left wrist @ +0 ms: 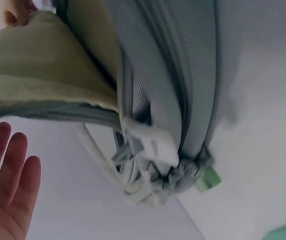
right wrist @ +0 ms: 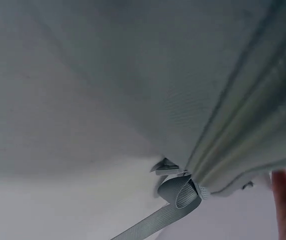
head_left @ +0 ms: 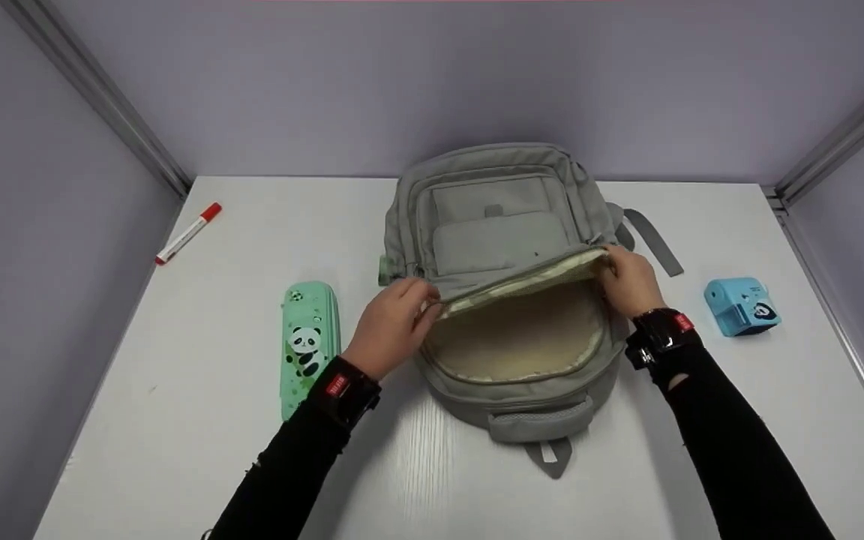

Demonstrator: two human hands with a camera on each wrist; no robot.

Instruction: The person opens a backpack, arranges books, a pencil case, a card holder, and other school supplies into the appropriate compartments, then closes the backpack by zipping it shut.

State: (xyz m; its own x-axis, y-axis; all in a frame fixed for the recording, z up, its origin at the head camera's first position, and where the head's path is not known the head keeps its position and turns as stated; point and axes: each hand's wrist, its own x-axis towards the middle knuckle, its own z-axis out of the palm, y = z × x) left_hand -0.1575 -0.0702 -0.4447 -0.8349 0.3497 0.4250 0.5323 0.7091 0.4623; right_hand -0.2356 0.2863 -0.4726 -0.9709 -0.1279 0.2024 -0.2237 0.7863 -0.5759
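Head view: grey backpack (head_left: 503,240) on the surface (head_left: 199,360), middle to far, left hand (head_left: 393,324) and right hand (head_left: 633,281) pinching its raised flap (head_left: 529,286). Looks soft, floppy, fairly light. Left wrist: some fingers (left wrist: 16,165) spread loosely; I'd grab that probably stiffer zip edge (left wrist: 47,115). Right wrist: few fingers show, can't see the pinch.

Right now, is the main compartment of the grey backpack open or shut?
It is open: the left hand and right hand hold up the backpack flap, and pale lining shows beneath.
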